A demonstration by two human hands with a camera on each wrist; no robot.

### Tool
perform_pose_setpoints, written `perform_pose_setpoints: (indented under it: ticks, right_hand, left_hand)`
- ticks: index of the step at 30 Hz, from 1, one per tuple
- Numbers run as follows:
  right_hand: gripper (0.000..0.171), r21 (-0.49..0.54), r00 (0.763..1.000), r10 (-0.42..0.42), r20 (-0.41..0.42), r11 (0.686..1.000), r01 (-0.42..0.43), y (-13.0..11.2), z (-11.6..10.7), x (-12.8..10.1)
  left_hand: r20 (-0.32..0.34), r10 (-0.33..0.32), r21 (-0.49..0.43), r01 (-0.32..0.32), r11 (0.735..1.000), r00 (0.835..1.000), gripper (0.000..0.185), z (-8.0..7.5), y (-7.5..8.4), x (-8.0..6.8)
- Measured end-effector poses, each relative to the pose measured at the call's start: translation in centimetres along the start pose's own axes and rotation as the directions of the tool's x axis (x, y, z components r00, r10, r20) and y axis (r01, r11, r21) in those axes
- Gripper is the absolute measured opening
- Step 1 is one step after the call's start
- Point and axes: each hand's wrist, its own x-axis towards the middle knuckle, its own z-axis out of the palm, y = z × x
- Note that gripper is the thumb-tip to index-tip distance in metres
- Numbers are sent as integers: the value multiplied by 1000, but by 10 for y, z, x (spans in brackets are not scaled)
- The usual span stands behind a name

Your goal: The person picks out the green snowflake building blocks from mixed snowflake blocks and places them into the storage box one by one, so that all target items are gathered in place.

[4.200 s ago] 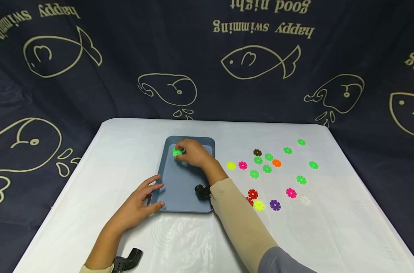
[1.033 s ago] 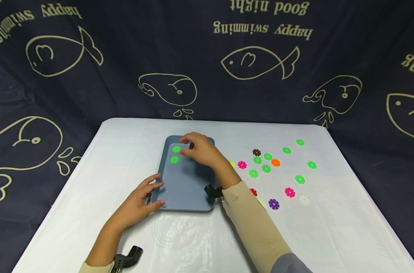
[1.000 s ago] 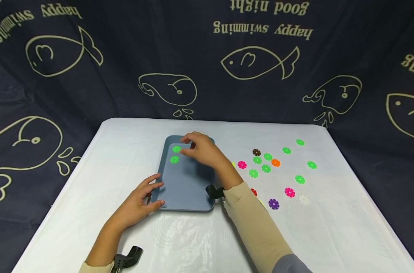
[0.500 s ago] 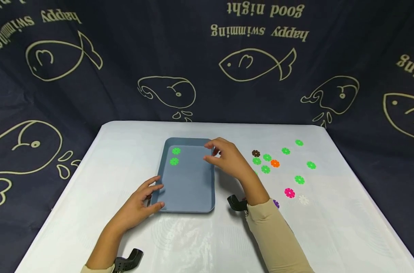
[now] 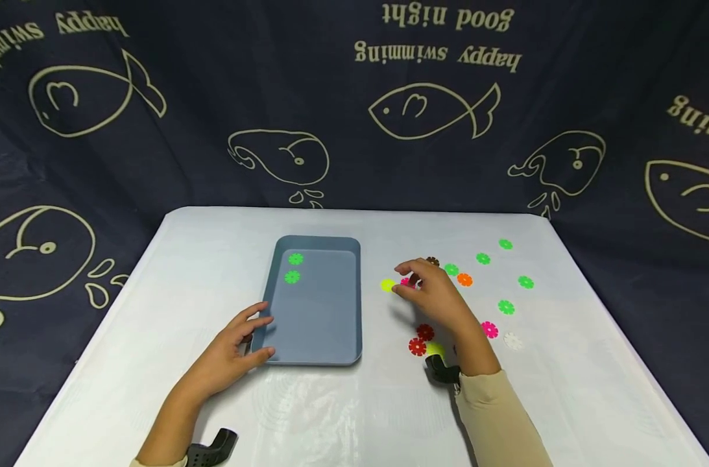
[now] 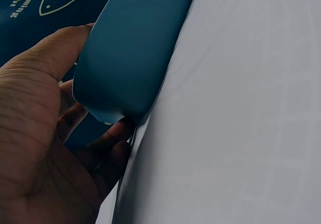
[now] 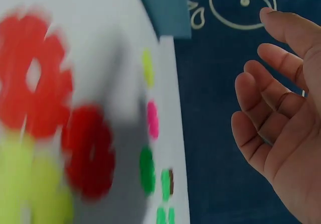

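My left hand (image 5: 235,347) grips the near left corner of the shallow blue-grey plastic tray (image 5: 319,340), steadying it. Two green snowflake discs (image 5: 294,268) lie flat in the tray's far left corner. My right hand (image 5: 432,295), fingers loose and holding nothing, hovers right of the tray over the pink disc (image 5: 407,282) among scattered discs.

Grey-blue tray (image 5: 316,324) with two green discs (image 5: 295,259); navy backdrop (image 5: 214,97) patterned with cream fish outlines.

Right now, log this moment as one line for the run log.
left hand grips tray corner | right hand open above pink disc | two green discs in tray
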Motion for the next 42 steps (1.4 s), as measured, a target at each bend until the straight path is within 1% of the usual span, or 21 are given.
perform_pose_setpoints:
  ticks: [4, 7, 11, 16, 20, 28, 30, 35, 42]
  right_hand:
    - [36, -15, 998, 66, 21, 998, -66, 13, -6, -8]
    - [38, -39, 995, 97, 33, 995, -96, 20, -10, -12]
    - [38, -80, 992, 119, 42, 990, -116, 29, -11, -16]
    - [39, -131, 988, 141, 57, 982, -133, 41, -14, -20]
    - [39, -144, 985, 155, 71, 979, -144, 49, -17, -20]
    - [37, -149, 981, 149, 120, 980, -131, 55, -18, -23]
    - [38, -157, 982, 137, 132, 981, -115, 55, -17, -23]
    - [37, -181, 984, 114, 140, 979, -88, 59, -14, -24]
    - [39, -200, 984, 116, 138, 976, -87, 64, -11, -24]
  left_hand:
    - [11, -13, -2, 13, 1000, 1000, 61, 0, 0, 0]
    - [13, -20, 7, 20, 1000, 1000, 62, 0, 0, 0]
    - [9, -21, 20, 20, 1000, 1000, 61, 0, 0, -1]
    - [10, -18, 13, 18, 1000, 1000, 61, 0, 1, -1]
    - [3, -20, 13, 20, 1000, 1000, 61, 1, 2, -1]
    - [5, -13, 21, 13, 1000, 1000, 61, 0, 4, -1]
    - [5, -14, 26, 14, 1000, 1000, 61, 0, 4, -1]
    - [6, -12, 28, 12, 1000, 1000, 61, 0, 3, -1]
    - [3, -10, 29, 9, 1000, 1000, 60, 0, 2, 0]
